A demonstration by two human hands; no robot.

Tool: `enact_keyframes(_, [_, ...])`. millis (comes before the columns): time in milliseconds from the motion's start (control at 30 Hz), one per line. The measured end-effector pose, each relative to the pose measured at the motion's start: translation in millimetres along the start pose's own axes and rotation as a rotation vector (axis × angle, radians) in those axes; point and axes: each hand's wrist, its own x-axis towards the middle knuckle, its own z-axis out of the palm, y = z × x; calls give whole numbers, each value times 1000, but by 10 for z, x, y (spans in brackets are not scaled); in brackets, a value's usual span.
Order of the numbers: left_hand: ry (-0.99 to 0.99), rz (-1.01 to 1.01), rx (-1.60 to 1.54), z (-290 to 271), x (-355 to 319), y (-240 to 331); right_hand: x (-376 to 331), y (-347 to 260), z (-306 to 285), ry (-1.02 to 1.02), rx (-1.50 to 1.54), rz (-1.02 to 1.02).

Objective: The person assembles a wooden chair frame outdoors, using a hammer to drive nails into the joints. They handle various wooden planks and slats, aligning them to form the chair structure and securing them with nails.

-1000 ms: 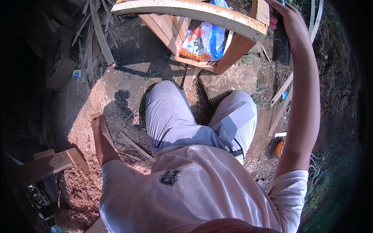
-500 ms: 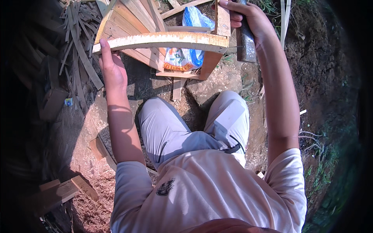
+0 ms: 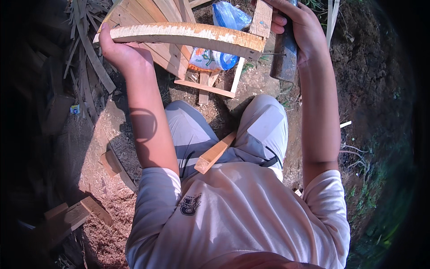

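My left hand (image 3: 127, 56) grips the left end of a curved wooden rail (image 3: 179, 33), thumb over its edge. The rail is part of a wooden frame with slats (image 3: 143, 22) fanning out behind it. At its right end a short wooden block (image 3: 262, 20) stands up, with my right hand (image 3: 304, 31) closed around it. Against the right palm lies a thick dark metal bar (image 3: 284, 54), perhaps a hammer head; no handle shows. A nail (image 3: 272, 54) sticks out of the rail's right end towards the bar. A squared wooden stick (image 3: 216, 152) slants over my lap.
Behind the rail lies a blue and white plastic bag (image 3: 228, 18). Thin wood strips (image 3: 87, 54) pile up at the left. Wood offcuts (image 3: 96, 210) and shavings (image 3: 107, 242) cover the ground at lower left. An earth bank (image 3: 363, 67) rises at the right.
The curved rail has moved up and left, carried by both hands. The wooden piece below its right end has gone from there, and a stick now lies over my lap.
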Motion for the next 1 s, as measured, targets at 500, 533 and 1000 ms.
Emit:
enact_keyframes(500, [-27, 16, 73, 137, -212, 315, -452, 83, 14, 87, 120, -80])
enact_keyframes(533, [-37, 21, 74, 153, -201, 357, -540, 41, 43, 114, 108, -76])
enact_keyframes(1000, [-121, -112, 38, 91, -293, 631, -1265, -64, 268, 335, 34, -46])
